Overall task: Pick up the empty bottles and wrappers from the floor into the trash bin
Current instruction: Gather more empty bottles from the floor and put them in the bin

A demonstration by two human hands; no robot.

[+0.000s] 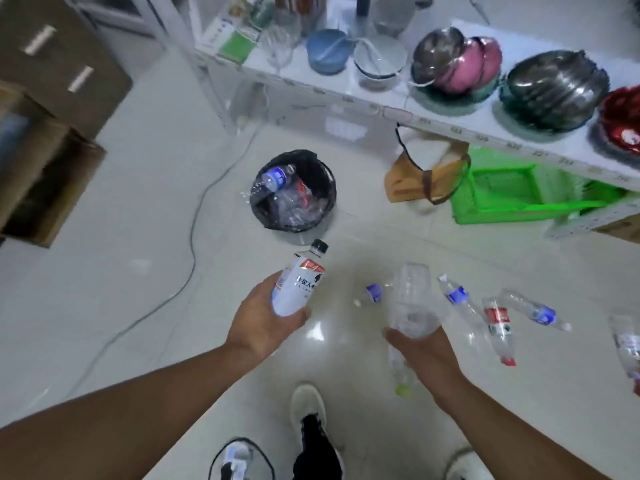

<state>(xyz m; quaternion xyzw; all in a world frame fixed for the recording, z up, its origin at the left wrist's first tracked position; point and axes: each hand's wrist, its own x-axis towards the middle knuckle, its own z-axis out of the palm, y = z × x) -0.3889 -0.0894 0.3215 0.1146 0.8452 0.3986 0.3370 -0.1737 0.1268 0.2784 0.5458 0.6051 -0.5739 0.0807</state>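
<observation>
My left hand [265,322] grips a white-labelled bottle [299,282] with a black cap, its neck pointing toward the trash bin [325,202]. The bin is lined with a black bag and holds several crushed clear bottles, one with a blue label [277,176]. My right hand [424,351] holds a clear crumpled bottle [412,299] upright. On the floor to the right lie a blue-labelled bottle [457,296], a red-labelled bottle [498,327], another blue-labelled bottle [535,311] and a bottle [627,344] at the right edge. A green-capped bottle [401,375] lies partly under my right hand.
A white shelf [381,105] with bowls and wrapped dishes runs along the back right, over a green crate [512,195] and a brown bag [412,181]. A grey cable [192,237] crosses the floor on the left. Cardboard boxes [41,174] stand at left. My shoe [308,403] is below.
</observation>
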